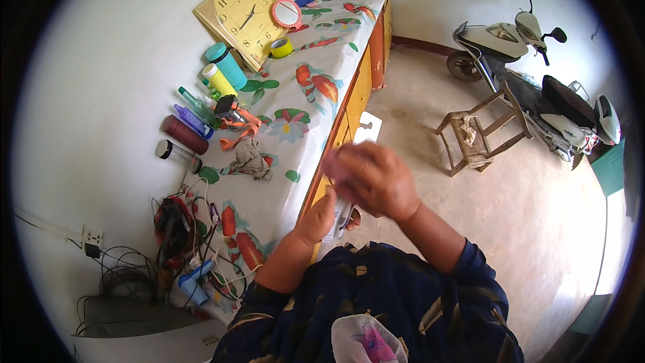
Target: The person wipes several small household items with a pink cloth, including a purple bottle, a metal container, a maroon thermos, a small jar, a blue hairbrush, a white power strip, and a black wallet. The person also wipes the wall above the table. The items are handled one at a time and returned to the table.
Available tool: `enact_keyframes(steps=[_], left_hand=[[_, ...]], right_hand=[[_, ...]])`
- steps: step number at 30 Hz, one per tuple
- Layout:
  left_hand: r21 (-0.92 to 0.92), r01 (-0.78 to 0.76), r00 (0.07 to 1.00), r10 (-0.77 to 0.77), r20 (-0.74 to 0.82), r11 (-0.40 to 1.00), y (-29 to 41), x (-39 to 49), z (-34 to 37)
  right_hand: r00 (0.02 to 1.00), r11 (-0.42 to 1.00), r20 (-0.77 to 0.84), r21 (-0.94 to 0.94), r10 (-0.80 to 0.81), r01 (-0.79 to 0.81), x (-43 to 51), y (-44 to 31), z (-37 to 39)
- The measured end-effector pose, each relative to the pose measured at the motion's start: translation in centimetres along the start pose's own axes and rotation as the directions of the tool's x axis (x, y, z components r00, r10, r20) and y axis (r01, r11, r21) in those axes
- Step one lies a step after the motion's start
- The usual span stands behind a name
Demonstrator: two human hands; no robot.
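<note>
My left hand (pixel 320 217) is around the lower part of a white plastic package (pixel 338 223), thumb up along its near side. The package's flat top, a header with a hook-shaped hanging hole (pixel 370 126), sticks out above my hands. Over the package's middle lies my right hand (pixel 383 179), its fingers curled and blurred by motion. A pinkish blur at those fingertips is too smeared to name. Whether the right fingers grip anything cannot be made out. Both hands are just off the front edge of a long counter with a fish-patterned cover (pixel 312 141).
A wall clock (pixel 242 15), a round mirror (pixel 286 13), yellow tape (pixel 281 47), several bottles (pixel 185 134), a grey cloth (pixel 252 159) and a blue hair dryer (pixel 195 282) with tangled cords occupy the counter. To the right stand a wooden chair (pixel 473 136) and a scooter (pixel 524 75).
</note>
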State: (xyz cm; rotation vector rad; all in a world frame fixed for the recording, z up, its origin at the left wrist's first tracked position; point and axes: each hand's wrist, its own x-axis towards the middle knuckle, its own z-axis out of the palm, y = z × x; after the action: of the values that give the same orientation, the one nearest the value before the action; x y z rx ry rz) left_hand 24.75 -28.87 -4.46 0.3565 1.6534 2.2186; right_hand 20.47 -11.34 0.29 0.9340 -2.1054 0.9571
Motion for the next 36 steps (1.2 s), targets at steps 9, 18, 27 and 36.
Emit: enact_keyframes(steps=[9, 18, 27, 36], left_hand=[[0.031, 0.059, 0.992, -0.055, -0.113, 0.998, -1.0, -0.4, -0.2], [0.165, 0.089, 0.993, -0.101, 0.065, 0.982, -0.6, -1.0, -1.4], [-0.188, -0.261, 0.853, 0.135, -0.504, 0.947, -0.1, 1.0, -1.6], [-0.272, -0.558, 0.768, 0.364, -0.526, 0.784, 4.0, 0.1, -4.2]], right_hand=[[0.995, 0.99, 0.031, 0.103, 0.097, -0.099, 1.8, 0.7, 0.6], [0.967, 0.977, -0.138, 0.036, 0.214, -0.211, 2.1, 3.1, 1.3], [0.988, 0.939, 0.054, 0.308, 0.141, -0.151, 0.3, -1.4, 3.7], [0.892, 0.84, 0.451, 0.491, -0.019, -0.23, -3.1, -4.3, 2.7]])
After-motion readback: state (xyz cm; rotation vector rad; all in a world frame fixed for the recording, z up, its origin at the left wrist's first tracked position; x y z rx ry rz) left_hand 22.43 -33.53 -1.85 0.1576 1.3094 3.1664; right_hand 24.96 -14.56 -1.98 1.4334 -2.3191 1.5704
